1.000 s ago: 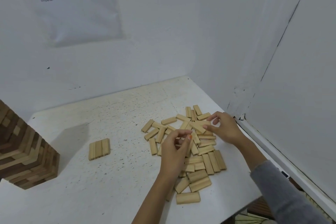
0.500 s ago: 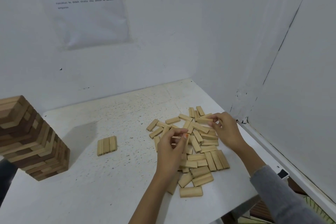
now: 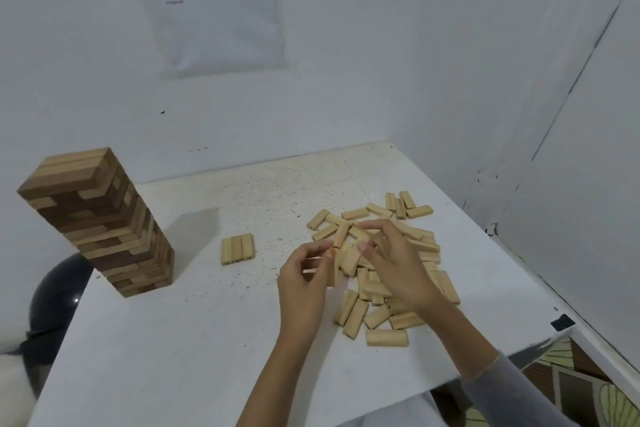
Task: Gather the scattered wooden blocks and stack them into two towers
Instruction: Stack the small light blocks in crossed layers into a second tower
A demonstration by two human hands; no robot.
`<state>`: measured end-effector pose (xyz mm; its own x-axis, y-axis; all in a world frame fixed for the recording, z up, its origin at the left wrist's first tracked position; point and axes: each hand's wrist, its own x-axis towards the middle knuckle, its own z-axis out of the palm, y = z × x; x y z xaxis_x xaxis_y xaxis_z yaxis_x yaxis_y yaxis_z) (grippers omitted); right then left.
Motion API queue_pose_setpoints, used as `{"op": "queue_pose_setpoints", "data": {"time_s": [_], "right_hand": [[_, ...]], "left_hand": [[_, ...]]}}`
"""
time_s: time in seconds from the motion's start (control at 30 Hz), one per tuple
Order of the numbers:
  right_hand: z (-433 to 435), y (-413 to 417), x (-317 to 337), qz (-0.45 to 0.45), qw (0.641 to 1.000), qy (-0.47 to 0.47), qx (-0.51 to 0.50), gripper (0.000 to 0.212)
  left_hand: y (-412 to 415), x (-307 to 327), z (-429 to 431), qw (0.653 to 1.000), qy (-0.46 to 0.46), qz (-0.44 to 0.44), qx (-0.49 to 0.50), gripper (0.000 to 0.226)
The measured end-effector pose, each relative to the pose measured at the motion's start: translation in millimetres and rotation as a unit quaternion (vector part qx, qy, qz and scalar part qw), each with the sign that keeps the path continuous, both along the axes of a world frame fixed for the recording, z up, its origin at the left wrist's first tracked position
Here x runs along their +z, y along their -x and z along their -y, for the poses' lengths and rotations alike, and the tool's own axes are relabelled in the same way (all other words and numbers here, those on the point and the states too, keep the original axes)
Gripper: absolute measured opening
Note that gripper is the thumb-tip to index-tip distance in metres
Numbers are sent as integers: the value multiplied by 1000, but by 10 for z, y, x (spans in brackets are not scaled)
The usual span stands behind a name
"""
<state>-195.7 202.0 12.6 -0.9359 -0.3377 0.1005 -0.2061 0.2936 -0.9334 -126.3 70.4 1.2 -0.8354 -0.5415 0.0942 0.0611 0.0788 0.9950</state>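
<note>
blurred print on wall sheet (image 3: 214, 21); blocks (image 3: 426, 246) partly behind right hand (image 3: 398, 263)

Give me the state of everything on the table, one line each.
tower: upright, stacked in crossed layers.
loose blocks: scattered in an unstacked pile.
row of three blocks: flat, side by side, apart from the pile.
left hand: pinches some loose blocks.
right hand: curled over the pile; grip unclear.

On the white table (image 3: 173, 340) a tall tower (image 3: 100, 222) of dark and pale blocks stands at the left, three pale blocks (image 3: 237, 248) lie side by side near it, and a loose pile (image 3: 356, 314) spreads at the right. The left hand (image 3: 303, 282) pinches a block (image 3: 335, 272) at the pile's edge. The right hand (image 3: 398, 267) curls just beside it, its grip unclear.
</note>
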Motion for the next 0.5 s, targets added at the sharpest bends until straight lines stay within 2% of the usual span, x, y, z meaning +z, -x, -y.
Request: {"op": "queue_pose_setpoints", "data": {"time_s": [0.13,0.5], "right_hand": [[259,-204,-81,5,1000,5,28,10],[726,-617,-230,-6,996,-38,77,14]], "left_hand": [[-209,-62,150,1000,-10,25,14,16],[-746,-242,447,997,-18,55,50,26]]}}
